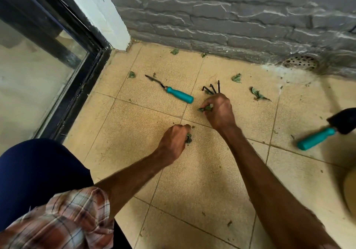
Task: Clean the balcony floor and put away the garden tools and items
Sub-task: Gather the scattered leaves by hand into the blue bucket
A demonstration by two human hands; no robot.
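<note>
The leaf-gathering part of the floor cleaning was judged to be in hand. The left hand point(174, 143) was held low over the tiled floor point(134, 133), on the near side of the teal-handled weeder point(173, 91), with its fingers curled tight around a small wad of leaves point(188, 138). The right hand point(218, 110), just right of the weeder's handle end, was closed in a pinch on a leaf scrap point(205, 109) at floor level. The black prongs of a hand rake point(212, 88) were seen sticking out from behind that hand. The rake's handle was hidden, so it could not be told whether it was also held in the palm.

Loose leaves point(236, 78) were scattered right of the weeder and beyond it toward the wall, and 1 stray leaf point(132, 74) lay just left of its blade. A trowel point(327, 131) lay well to the right of the weeder. None of the 3 tools was judged to have been put away yet.

For the next move, the pinched scrap would need to be lifted clear and the reach carried on to the leaves right of the weeder. With both hands filling, the handfuls would soon have to be emptied somewhere.
</note>
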